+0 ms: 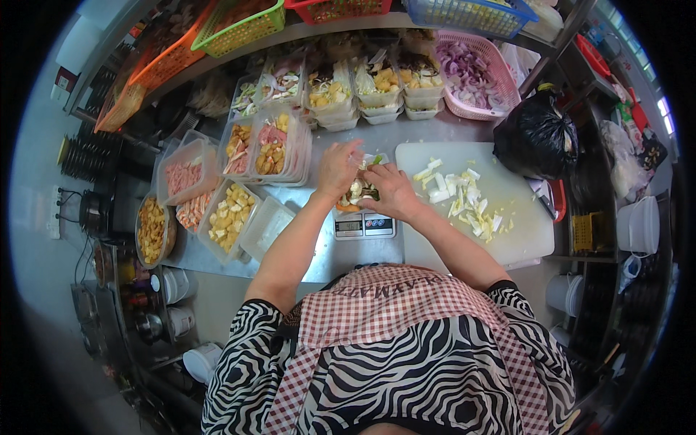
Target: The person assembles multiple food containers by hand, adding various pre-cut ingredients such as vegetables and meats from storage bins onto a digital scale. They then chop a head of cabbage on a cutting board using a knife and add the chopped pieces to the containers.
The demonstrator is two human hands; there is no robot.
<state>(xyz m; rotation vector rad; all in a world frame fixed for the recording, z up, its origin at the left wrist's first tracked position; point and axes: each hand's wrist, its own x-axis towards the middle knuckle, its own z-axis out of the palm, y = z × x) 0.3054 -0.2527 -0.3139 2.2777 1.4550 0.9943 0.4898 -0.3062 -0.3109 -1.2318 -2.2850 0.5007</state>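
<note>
On a digital kitchen scale (363,226) sits a small clear container (382,158) filled with mixed vegetables (357,190), including pale, green and orange pieces. My left hand (338,169) lies along the left side of this food, its fingertips blurred; whether it grips anything is unclear. From the right, my right hand (392,187) curls over the vegetables, with its thumb on the near side and fingers on the far side. Both hands cover much of the container. Chopped pale cabbage (462,196) is scattered on the white cutting board (522,228) just to the right.
On the left are tubs of minced meat (185,180), tofu puffs (231,215) and fried pieces (152,231). Stacked filled containers (329,95) line the back beside a pink basket of sliced onions (472,70). A black bag (535,136) and a knife (544,198) are right. Baskets hang overhead.
</note>
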